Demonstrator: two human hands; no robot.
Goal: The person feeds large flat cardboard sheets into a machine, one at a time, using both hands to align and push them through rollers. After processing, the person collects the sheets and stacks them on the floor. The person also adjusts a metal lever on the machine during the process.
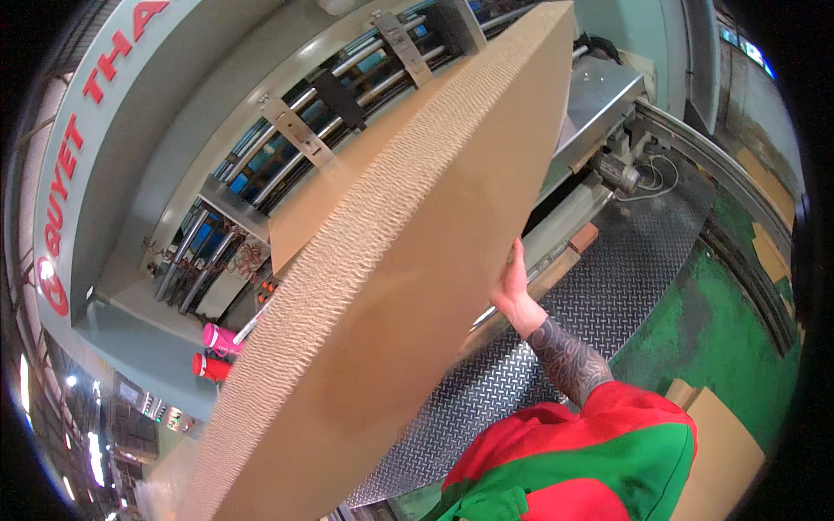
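Note:
A thick stack of brown corrugated cardboard sheets [391, 286] fills the middle of the view, tilted, with its ribbed edge facing left. My right hand [512, 291] grips the stack's right edge, and my tattooed forearm runs down to a red and green sleeve [591, 451]. My left hand is hidden, either behind the stack or out of the picture. The stack's upper end reaches toward the feed table of a large grey-green machine [174, 156].
The machine has metal rollers and brackets [295, 130] behind the stack. A pink and a red cup-like object [217, 347] sit at its lower left. Steel tread plate [608, 278] and green floor [721, 330] lie to the right, with flat cardboard pieces [721, 451] at the lower right.

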